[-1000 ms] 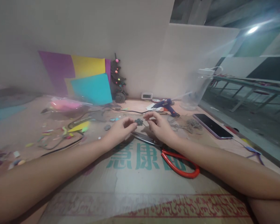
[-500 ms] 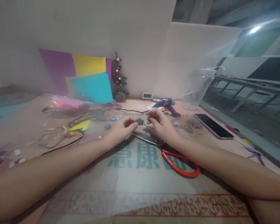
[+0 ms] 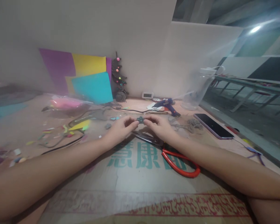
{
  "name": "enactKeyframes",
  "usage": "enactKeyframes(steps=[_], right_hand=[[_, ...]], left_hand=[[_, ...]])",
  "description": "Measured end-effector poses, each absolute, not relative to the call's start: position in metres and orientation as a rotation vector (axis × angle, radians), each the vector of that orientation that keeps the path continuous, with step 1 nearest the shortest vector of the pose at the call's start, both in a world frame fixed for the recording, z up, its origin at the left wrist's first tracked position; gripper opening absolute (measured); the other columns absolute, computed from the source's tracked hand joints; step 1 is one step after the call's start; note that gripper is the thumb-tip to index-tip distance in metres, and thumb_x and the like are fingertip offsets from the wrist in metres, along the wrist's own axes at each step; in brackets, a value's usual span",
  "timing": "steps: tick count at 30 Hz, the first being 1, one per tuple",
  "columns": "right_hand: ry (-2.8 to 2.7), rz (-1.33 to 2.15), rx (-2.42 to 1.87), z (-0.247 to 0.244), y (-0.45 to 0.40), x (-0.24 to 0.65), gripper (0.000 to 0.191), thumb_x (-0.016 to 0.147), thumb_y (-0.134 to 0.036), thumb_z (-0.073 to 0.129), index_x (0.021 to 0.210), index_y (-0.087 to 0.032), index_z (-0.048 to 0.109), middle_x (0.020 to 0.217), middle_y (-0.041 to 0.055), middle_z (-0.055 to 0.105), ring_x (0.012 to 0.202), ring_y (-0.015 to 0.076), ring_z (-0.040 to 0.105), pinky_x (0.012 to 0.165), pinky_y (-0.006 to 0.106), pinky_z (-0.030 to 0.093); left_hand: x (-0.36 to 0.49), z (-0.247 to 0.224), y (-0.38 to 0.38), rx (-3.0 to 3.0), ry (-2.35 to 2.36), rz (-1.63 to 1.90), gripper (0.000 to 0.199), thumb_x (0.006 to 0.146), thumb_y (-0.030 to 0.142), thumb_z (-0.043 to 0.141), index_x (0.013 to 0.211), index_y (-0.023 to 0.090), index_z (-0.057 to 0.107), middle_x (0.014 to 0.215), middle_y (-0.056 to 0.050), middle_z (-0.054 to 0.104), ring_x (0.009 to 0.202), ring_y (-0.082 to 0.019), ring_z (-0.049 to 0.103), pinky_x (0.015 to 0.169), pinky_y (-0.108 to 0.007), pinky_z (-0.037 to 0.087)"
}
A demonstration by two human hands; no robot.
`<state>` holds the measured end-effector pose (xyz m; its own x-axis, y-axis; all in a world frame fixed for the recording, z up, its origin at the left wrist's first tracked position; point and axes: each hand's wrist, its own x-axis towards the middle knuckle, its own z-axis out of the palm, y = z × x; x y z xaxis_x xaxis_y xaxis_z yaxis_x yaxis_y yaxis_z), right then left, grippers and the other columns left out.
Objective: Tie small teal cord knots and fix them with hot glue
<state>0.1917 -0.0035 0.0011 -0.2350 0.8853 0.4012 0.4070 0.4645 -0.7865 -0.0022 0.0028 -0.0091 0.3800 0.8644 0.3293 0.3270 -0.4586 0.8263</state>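
Observation:
A small dark green-grey bundle, perhaps knotted yarn, is held between both hands at the middle of the view. My left hand pinches its left side with thumb and fingers. From the right, my right hand closes thumb and fingertips on its other side. Just below the hands lie scissors with red handles, their blades pointing up and left beneath my right hand. A similar small grey piece rests left of my left hand.
Behind the hands are a blue glue gun, a small white clock and a clear plastic jug. A phone and tangled grey yarn lie right. Colourful scraps and a black cable lie left.
My right hand has moved slightly left and its fingers have closed on the small bundle. My left hand stays nearly in place, still pinching it.

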Motion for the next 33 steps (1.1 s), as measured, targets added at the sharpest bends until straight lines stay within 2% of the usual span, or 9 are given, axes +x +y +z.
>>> enactKeyframes(steps=[5,11,15,18,21,23,29,33], right_hand=[[-1.847,0.692,-1.086,0.003,-0.004,0.192,0.014,0.082,-0.028,0.056,0.079,-0.017,0.064,0.074,0.0008,0.067,0.072,0.0152,0.062,0.071,0.029,0.047],[-1.855,0.663,-1.106,0.002,-0.005,0.192,0.013,0.083,-0.028,0.057,0.078,-0.017,0.062,0.075,0.0003,0.066,0.072,0.0148,0.061,0.069,0.028,0.046],[-1.831,0.671,-1.046,-0.004,0.000,0.194,0.015,0.086,-0.031,0.056,0.089,-0.018,0.063,0.085,0.0026,0.067,0.081,0.0161,0.062,0.075,0.030,0.048],[-1.717,0.625,-0.935,-0.009,0.005,0.198,0.016,0.087,-0.021,0.052,0.101,-0.019,0.059,0.095,0.0035,0.063,0.087,0.0152,0.061,0.083,0.031,0.047],[-1.687,0.605,-0.879,-0.012,0.007,0.200,0.022,0.084,-0.010,0.046,0.101,-0.019,0.057,0.089,0.0009,0.055,0.080,0.0129,0.059,0.079,0.030,0.047],[-1.716,0.590,-0.875,-0.013,0.007,0.201,0.025,0.084,-0.008,0.043,0.101,-0.020,0.057,0.087,0.0002,0.052,0.076,0.0124,0.057,0.075,0.030,0.047],[-1.761,0.509,-0.952,-0.011,0.005,0.200,0.021,0.083,-0.013,0.051,0.101,-0.020,0.059,0.086,0.0008,0.054,0.080,0.0151,0.055,0.077,0.031,0.045],[-1.757,0.546,-0.938,-0.011,0.005,0.198,0.021,0.081,-0.010,0.050,0.099,-0.019,0.058,0.086,0.0009,0.057,0.081,0.0150,0.057,0.078,0.031,0.046]], left_hand=[[-0.003,-0.013,0.007,1.969,0.987,1.004,0.030,0.090,0.045,0.053,0.086,0.017,0.060,0.080,-0.001,0.063,0.076,-0.017,0.059,0.071,-0.027,0.044],[-0.003,-0.013,0.007,1.944,0.980,0.994,0.033,0.090,0.048,0.052,0.092,0.017,0.063,0.085,-0.002,0.066,0.079,-0.017,0.061,0.072,-0.027,0.045],[-0.002,-0.012,0.006,1.936,1.043,0.984,0.029,0.087,0.046,0.056,0.085,0.017,0.061,0.080,-0.001,0.064,0.073,-0.016,0.059,0.067,-0.027,0.043],[-0.001,-0.012,0.007,1.910,1.088,1.010,0.027,0.087,0.044,0.056,0.082,0.017,0.059,0.080,-0.002,0.065,0.075,-0.017,0.059,0.070,-0.029,0.044],[-0.001,-0.012,0.007,1.917,1.120,1.006,0.027,0.087,0.043,0.055,0.082,0.017,0.059,0.079,-0.002,0.066,0.076,-0.018,0.059,0.071,-0.029,0.044],[-0.001,-0.011,0.007,1.921,1.124,1.003,0.027,0.087,0.043,0.055,0.082,0.017,0.059,0.079,-0.002,0.066,0.075,-0.018,0.059,0.070,-0.029,0.044],[-0.002,-0.014,0.008,1.924,1.103,1.001,0.027,0.087,0.044,0.055,0.082,0.018,0.059,0.080,-0.002,0.067,0.077,-0.019,0.061,0.070,-0.029,0.045],[-0.002,-0.015,0.010,1.927,1.096,0.998,0.027,0.087,0.044,0.055,0.082,0.018,0.058,0.080,-0.002,0.067,0.076,-0.019,0.062,0.071,-0.030,0.045]])
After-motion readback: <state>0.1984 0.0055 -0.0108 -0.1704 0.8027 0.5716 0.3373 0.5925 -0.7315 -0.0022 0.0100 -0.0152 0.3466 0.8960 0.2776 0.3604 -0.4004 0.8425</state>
